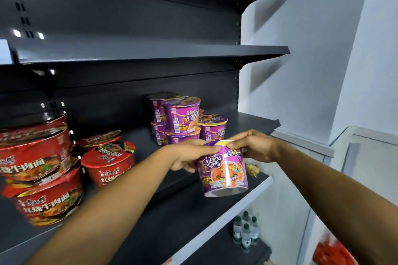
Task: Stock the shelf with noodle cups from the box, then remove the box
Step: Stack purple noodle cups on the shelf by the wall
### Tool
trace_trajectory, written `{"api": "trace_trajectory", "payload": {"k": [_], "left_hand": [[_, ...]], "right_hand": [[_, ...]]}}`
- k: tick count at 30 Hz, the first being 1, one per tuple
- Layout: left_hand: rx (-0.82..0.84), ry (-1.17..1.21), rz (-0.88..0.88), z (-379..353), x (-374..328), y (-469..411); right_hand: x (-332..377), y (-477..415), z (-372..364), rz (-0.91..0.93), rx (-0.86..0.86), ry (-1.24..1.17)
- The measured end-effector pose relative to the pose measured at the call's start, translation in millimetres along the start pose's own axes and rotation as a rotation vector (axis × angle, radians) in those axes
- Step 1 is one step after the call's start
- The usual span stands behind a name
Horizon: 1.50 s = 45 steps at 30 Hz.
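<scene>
Holding the purple noodle cup between both hands, we have it in the air over the front of the dark shelf, not yet set down. Our left hand wraps its fingers round the upper wall from the left. Our right hand pinches the rim from the right, fingers curled over the lid's edge. The cup hangs slightly tilted, its base toward us.

We judge it light: a thin-walled, film-wrapped tub of dry noodles. The glossy wrap looks slippery, and the wall will likely give if squeezed hard. The stiffest part should be the rolled rim, so a hold just under it, or a palm beneath the base, seems safest. The peel-off lid is best not pressed or snagged.

Its place looks to be with the stacked purple cups further back, two high there, with a single one beside them. Stacking wants the base flat and centred on a lid, or it may slide. The crumpled red noodle bowls to the left show how easily such packs dent.

We cannot see the box plainly; a blurred red shape lies at lower right.
</scene>
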<state>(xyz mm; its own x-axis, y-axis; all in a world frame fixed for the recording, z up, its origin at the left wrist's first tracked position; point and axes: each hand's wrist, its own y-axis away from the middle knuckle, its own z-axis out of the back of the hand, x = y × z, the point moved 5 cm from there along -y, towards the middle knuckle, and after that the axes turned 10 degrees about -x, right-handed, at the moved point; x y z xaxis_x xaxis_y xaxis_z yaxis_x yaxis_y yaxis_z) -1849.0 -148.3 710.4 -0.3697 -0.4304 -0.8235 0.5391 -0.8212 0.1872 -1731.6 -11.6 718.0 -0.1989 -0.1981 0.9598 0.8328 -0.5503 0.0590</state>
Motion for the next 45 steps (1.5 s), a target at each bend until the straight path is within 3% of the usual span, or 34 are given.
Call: {"api": "trace_trajectory", "payload": {"k": [7, 19, 24, 32, 37, 45], "left_hand": [[-0.115, 0.207, -0.066, 1, -29, -38], [-0.581, -0.012, -0.105, 17, -150, -117], [-0.75, -0.3, -0.127, 28, -182, -137], [-0.804, -0.372, -0.168, 53, -187, -161], [-0.754, -0.429, -0.168, 80, -180, -174], [-0.653, -0.556, -0.022, 106, -158, -199]], "right_hand": [[10, -37, 38, 0.042, 0.028, -0.065], [75, -122, 123, 0.254, 0.217, 0.298], [89, -156, 142, 0.347, 0.218, 0.36], [101, -210, 133, 0.528, 0.19, 0.314], [105, -237, 117, 0.542, 0.152, 0.346], [111, -275, 96, 0.573, 0.113, 0.474]]}}
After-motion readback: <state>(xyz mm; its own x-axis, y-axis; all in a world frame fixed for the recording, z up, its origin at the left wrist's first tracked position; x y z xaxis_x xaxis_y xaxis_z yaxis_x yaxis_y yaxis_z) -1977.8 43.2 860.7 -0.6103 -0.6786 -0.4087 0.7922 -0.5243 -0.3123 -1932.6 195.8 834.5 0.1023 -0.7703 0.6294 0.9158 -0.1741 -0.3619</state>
